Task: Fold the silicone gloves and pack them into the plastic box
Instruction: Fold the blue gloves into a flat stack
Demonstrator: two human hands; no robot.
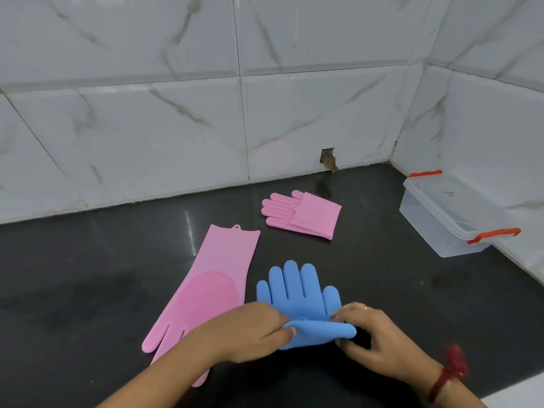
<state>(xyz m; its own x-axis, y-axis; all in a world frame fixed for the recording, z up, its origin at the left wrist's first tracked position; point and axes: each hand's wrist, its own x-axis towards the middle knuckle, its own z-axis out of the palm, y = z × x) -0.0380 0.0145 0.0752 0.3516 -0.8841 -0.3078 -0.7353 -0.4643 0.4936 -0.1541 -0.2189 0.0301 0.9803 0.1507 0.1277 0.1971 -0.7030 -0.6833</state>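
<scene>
A blue silicone glove [300, 293] lies on the black counter with its fingers pointing away from me and its cuff doubled over toward them. My left hand [250, 331] pinches the left end of that fold, and my right hand [374, 337] pinches the right end. An unfolded pink glove [212, 281] lies flat to the left, partly under my left forearm. A second pink glove [303, 214], folded in half, rests farther back. The clear plastic box [447, 219] with red clips stands open at the right, against the wall.
The black counter [88, 275] runs back to a white marble-tiled wall, which turns a corner at the right behind the box. A small broken hole [328, 159] sits at the wall's base. A red thread is tied around my right wrist.
</scene>
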